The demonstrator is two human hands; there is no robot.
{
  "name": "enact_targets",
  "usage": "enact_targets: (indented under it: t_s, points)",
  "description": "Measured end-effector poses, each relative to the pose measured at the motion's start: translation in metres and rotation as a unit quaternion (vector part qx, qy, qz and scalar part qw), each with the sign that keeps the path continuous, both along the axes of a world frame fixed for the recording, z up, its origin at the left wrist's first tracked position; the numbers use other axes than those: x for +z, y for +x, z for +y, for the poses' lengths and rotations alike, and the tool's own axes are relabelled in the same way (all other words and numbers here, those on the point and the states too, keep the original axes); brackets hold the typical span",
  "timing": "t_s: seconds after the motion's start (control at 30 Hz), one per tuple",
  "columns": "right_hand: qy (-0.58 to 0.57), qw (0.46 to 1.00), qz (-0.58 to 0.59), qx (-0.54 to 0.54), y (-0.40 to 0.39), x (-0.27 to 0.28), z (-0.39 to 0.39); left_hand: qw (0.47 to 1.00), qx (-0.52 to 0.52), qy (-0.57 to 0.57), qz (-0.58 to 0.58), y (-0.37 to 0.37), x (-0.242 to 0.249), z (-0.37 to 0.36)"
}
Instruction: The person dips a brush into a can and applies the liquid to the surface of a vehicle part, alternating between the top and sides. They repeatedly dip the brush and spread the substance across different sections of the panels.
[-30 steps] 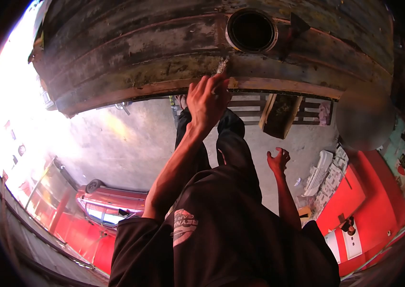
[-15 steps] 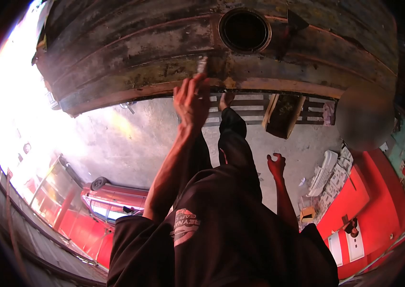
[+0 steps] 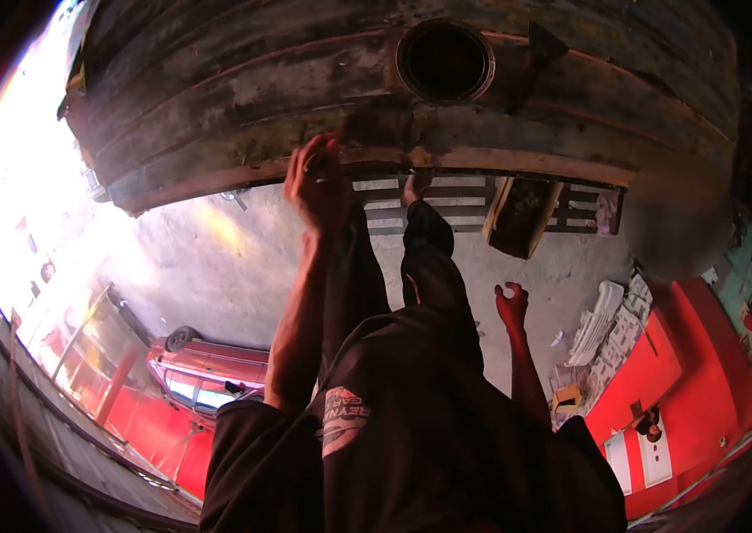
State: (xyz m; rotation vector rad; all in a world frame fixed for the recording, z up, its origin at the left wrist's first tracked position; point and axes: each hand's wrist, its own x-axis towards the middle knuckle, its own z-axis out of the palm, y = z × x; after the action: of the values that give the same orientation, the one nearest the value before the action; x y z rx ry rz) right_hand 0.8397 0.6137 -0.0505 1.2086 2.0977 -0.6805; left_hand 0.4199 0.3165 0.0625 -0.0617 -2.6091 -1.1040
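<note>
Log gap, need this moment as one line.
left hand: at dark panel edge, grip unclear; right hand: empty, half-curled, off panel; open can: on panel

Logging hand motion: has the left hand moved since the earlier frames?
Yes: the left hand shifted leftward, farther from the dark triangular piece on the weathered panel.

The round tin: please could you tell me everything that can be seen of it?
The tin is round and open at the top, with a thin, partly lighter rim, perhaps metal. Its inside is too dark to show any contents. It appears to stand upright on the stained, dark surface, beyond the left hand and to its right. Neither of the hands touches it.
</note>
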Motion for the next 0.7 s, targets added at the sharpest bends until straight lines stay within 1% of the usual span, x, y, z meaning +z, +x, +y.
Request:
enact_targets:
  t_s: [0.03,0.1,0.17,0.2,0.23,0.27,0.3,0.37,0.4,0.5,0.53,0.57,0.6,0.63,0.7]
  points:
    - [-0.002,1.000,0.003,-0.001,0.001,0.001,0.001,0.998,0.002,-0.064,-0.019,0.000,0.012,-0.006]
    - [-0.010,1.000,0.010,-0.003,0.002,0.001,0.002,0.991,-0.006,-0.129,-0.020,0.003,0.022,-0.006]
    - [-0.020,1.000,-0.001,-0.006,0.001,-0.003,0.001,0.991,-0.026,-0.133,0.002,0.009,0.014,0.007]
    - [-0.025,1.000,-0.006,-0.007,0.000,-0.005,0.001,0.990,-0.050,-0.131,-0.010,0.014,0.005,0.013]
    - [-0.030,1.000,0.000,-0.006,-0.002,-0.007,0.000,0.993,-0.047,-0.104,-0.034,0.018,0.006,0.029]
    - [-0.036,0.999,0.006,-0.005,-0.004,-0.008,0.001,0.994,-0.076,-0.060,-0.041,0.018,0.008,0.041]
    - [-0.041,0.999,0.011,-0.003,-0.005,-0.008,0.001,0.995,-0.085,0.000,-0.053,0.019,0.004,0.052]
    - [-0.045,0.999,0.019,-0.009,-0.013,-0.004,-0.001,0.985,-0.075,0.087,-0.129,0.017,0.020,0.069]
    - [-0.048,0.998,0.025,-0.011,-0.018,-0.004,-0.002,0.977,-0.042,0.138,-0.155,0.014,0.026,0.071]
    - [-0.066,0.995,0.069,-0.018,-0.011,-0.016,0.002,0.977,0.015,0.191,-0.089,0.015,-0.022,0.023]
    - [-0.062,0.996,0.062,-0.018,-0.016,-0.012,0.001,0.952,0.086,0.268,-0.118,0.011,-0.021,0.001]
    - [-0.061,0.996,0.063,-0.013,-0.017,-0.012,0.002,0.990,0.068,0.122,-0.029,0.001,-0.014,-0.025]
    - [-0.064,0.996,0.059,-0.020,-0.017,-0.013,0.003,0.996,0.089,0.018,0.004,-0.006,-0.015,-0.059]
    - [-0.065,0.996,0.054,-0.026,-0.016,-0.015,0.004,0.987,0.156,-0.044,-0.016,-0.013,-0.003,-0.079]
    - [-0.066,0.997,0.046,-0.019,-0.012,-0.016,0.006,0.976,0.158,-0.147,0.030,-0.017,0.008,-0.114]
